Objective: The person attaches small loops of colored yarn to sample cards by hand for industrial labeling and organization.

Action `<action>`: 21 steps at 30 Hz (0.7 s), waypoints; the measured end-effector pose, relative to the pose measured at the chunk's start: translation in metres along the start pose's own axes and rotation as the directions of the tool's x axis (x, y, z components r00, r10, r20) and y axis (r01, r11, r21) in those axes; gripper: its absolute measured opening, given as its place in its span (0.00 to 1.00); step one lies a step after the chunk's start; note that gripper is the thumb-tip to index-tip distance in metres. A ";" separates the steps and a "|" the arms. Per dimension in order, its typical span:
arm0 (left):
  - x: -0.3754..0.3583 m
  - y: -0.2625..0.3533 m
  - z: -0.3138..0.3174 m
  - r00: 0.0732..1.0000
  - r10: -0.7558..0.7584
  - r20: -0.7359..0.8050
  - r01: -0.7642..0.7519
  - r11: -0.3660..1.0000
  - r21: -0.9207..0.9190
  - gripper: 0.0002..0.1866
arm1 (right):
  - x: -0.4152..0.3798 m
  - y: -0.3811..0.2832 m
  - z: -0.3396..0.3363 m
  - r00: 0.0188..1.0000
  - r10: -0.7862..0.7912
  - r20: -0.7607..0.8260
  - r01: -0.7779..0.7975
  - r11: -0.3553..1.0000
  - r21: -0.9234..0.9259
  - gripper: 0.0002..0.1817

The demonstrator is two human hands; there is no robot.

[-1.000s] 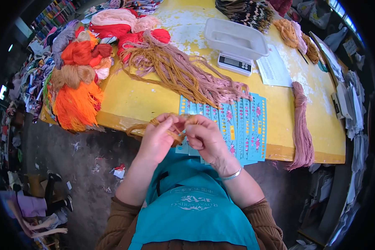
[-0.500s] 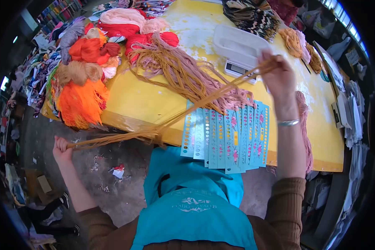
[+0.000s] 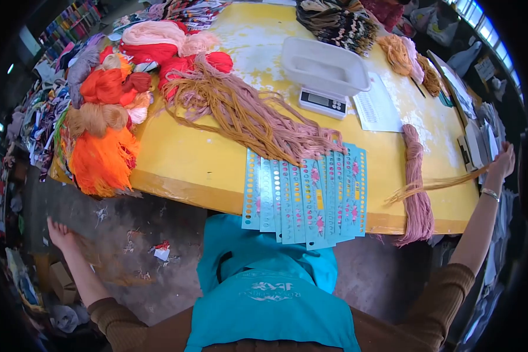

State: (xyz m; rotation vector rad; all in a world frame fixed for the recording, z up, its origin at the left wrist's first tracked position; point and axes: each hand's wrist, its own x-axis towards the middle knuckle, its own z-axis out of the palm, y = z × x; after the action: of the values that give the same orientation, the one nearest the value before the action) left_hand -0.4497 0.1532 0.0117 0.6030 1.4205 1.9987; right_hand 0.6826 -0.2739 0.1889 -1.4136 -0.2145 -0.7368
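Observation:
My right hand (image 3: 501,161) is far out at the right, closed on the end of a thin bundle of golden-brown yarn (image 3: 446,183), which trails left across a mauve skein (image 3: 415,176). At the far left, my left hand (image 3: 63,236) is out past the table edge with its fingers curled; a blurred brown streak of yarn (image 3: 108,255) hangs from it. Mauve and golden-brown strands (image 3: 252,117) lie on the yellow table (image 3: 176,146). Their ends reach the holes of overlapping teal cards (image 3: 305,205) at the front edge.
A scale (image 3: 322,101) with a clear plastic tray (image 3: 325,64) stands behind the cards, beside a printed sheet (image 3: 376,105). Red, pink and orange skeins (image 3: 105,146) are piled at the left. Dark skeins (image 3: 337,26) lie at the back. Scraps (image 3: 161,251) are on the floor.
My hands have moved farther apart, the right one outward to the right, the left one outward and down. The yarn stretched between them has parted, and the view has shifted slightly.

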 end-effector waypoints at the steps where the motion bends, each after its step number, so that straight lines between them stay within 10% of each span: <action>1: -0.026 -0.005 0.030 0.996 0.043 0.083 -0.047 0.998 0.044 0.08 | 0.016 0.002 -0.003 0.986 -0.055 0.160 0.059 0.998 -0.016 0.12; 4: -0.089 -0.027 0.105 0.874 -0.178 0.453 0.241 0.967 -0.086 0.05 | -0.094 -0.059 0.028 0.886 -0.111 0.450 0.127 0.992 -0.004 0.11; 6: -0.144 -0.054 0.141 0.545 -0.338 0.768 0.624 0.774 -0.103 0.12 | -0.176 -0.080 0.043 0.745 -0.041 0.666 0.088 0.995 -0.037 0.12; 11: -0.338 -0.081 0.224 0.063 -0.327 0.943 0.815 0.562 0.140 0.33 | -0.340 -0.089 0.054 -0.054 0.149 0.987 -0.091 0.984 -0.153 0.08; 12: -0.366 -0.090 0.234 -0.038 -0.310 0.950 0.870 0.458 0.185 0.27 | -0.373 -0.062 0.057 -0.128 -0.045 0.991 -0.155 0.988 0.025 0.07; 16: -0.450 -0.105 0.275 -0.281 -0.421 0.863 0.423 0.753 0.505 0.20 | -0.436 -0.062 0.054 -0.417 -0.007 0.909 -0.292 0.948 -0.127 0.06; 19: -0.495 -0.103 0.291 -0.188 -0.265 0.946 -0.125 0.962 0.244 0.16 | -0.451 -0.064 0.052 -0.447 0.009 0.894 -0.306 0.938 -0.162 0.07; 21: -0.508 -0.120 0.294 -0.172 -0.181 0.968 -0.113 0.980 0.163 0.16 | -0.446 -0.071 0.051 -0.465 0.046 0.884 -0.274 0.942 -0.193 0.08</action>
State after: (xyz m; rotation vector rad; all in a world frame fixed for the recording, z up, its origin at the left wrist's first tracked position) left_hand 0.1339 0.0227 -0.0167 1.7063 0.4342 0.5706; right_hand 0.3149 -0.0748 0.0104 -1.4638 -1.4288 1.2277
